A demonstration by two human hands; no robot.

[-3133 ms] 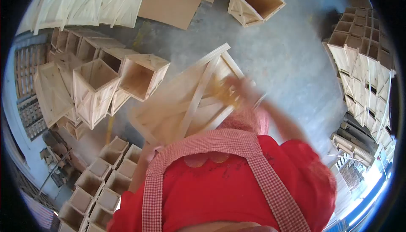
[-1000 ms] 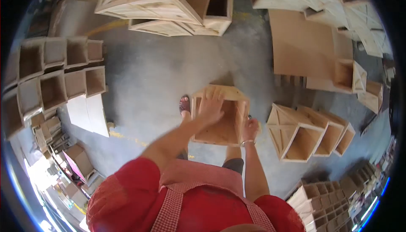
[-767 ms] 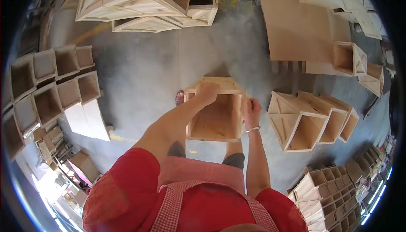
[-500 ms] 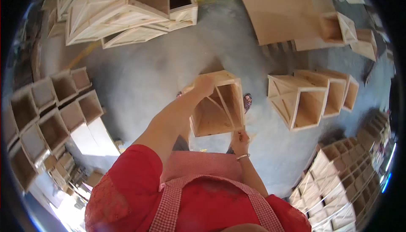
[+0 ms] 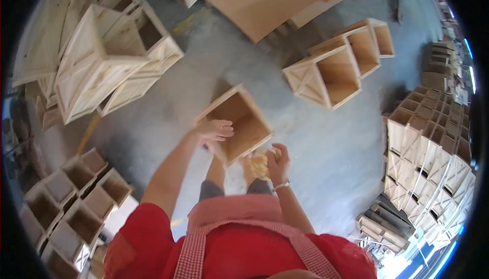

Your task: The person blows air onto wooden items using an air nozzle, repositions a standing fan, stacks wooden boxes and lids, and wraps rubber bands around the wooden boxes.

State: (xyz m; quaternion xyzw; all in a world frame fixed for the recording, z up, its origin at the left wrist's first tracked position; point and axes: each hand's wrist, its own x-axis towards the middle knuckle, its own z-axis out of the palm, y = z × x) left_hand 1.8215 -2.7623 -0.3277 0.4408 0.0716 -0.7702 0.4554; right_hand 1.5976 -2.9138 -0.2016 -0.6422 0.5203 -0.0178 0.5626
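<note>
An open-topped wooden crate (image 5: pixel 253 110) stands turned at an angle on the floor in front of my legs, its inside facing up at me. My left hand (image 5: pixel 216 131) is wrapped over the crate's left rim, with the fingers reaching inside and the thumb hidden. Just off the near right corner, my right hand (image 5: pixel 278 165) is closed on a crumpled yellow-and-white cloth (image 5: pixel 260 165). Blur hides the cloth's exact shape, and I cannot tell whether it touches the crate.
Several similar crates (image 5: pixel 338 78) stand in a row at right. Larger wooden frames (image 5: pixel 109 57) lean at upper left. Crates are stacked at lower left (image 5: pixel 84 223) and far right (image 5: pixel 428 151). A brown board (image 5: pixel 254 4) lies at the top.
The view has turned, and the crate now sits rotated. My left hand has moved from its far rim to its left side. The yellow-and-white cloth now shows at my right hand.
</note>
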